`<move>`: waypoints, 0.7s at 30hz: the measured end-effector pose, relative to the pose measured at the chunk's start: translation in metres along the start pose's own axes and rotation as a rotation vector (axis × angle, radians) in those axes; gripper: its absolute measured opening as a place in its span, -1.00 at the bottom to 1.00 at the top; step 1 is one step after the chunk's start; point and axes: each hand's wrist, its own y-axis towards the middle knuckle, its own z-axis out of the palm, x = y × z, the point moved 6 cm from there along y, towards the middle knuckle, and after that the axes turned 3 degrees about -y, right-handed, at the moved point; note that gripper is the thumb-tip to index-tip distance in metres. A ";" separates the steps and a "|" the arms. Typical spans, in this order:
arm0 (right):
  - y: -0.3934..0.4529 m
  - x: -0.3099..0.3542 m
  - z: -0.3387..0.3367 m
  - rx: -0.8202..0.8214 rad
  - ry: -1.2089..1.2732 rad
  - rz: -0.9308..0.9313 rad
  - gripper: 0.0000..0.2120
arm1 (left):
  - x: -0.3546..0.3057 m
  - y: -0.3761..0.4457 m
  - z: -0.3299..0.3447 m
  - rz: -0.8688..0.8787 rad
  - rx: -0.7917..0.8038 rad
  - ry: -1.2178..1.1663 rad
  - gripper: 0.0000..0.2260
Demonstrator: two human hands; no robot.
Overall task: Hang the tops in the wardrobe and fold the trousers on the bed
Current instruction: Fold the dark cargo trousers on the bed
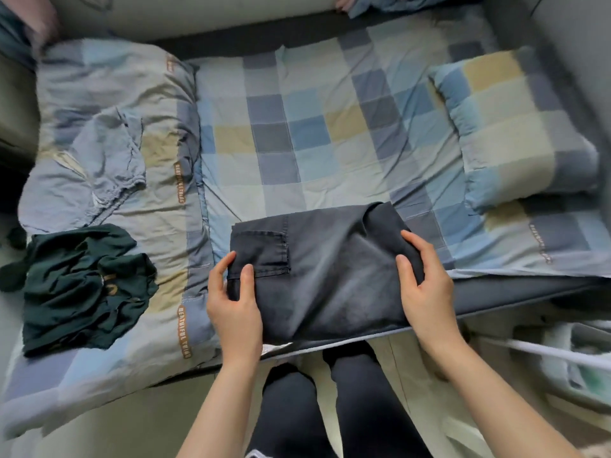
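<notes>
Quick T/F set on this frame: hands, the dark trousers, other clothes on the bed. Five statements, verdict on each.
1. Both hands grip the folded dark grey trousers. True: the left hand holds the pocket end, the right hand the other end.
2. The trousers lie spread at full length. False: they are folded into a compact bundle at the near edge of the checked bedsheet.
3. A crumpled dark green top lies on the duvet, left of the trousers. True.
4. The green top is on a hanger. False: it lies loose, no hanger visible.
5. The pillow lies under the trousers. False: it sits apart, far right.
</notes>
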 end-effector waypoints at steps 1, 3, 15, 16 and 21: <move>-0.014 0.006 -0.006 -0.044 -0.004 0.003 -0.67 | -0.006 -0.001 -0.004 0.003 0.043 -0.007 -0.77; -0.038 0.013 -0.012 -0.124 -0.039 0.004 -0.67 | -0.012 -0.001 -0.010 0.011 0.124 -0.007 -0.79; -0.236 -0.007 -0.065 -0.785 -0.062 0.273 -0.71 | -0.051 -0.066 0.010 0.159 0.690 0.098 -0.74; -0.253 -0.010 -0.071 -0.824 -0.058 0.291 -0.71 | -0.054 -0.079 0.014 0.163 0.738 0.099 -0.74; -0.341 -0.027 -0.101 -1.028 -0.052 0.398 -0.71 | -0.057 -0.155 0.029 0.220 0.950 0.127 -0.80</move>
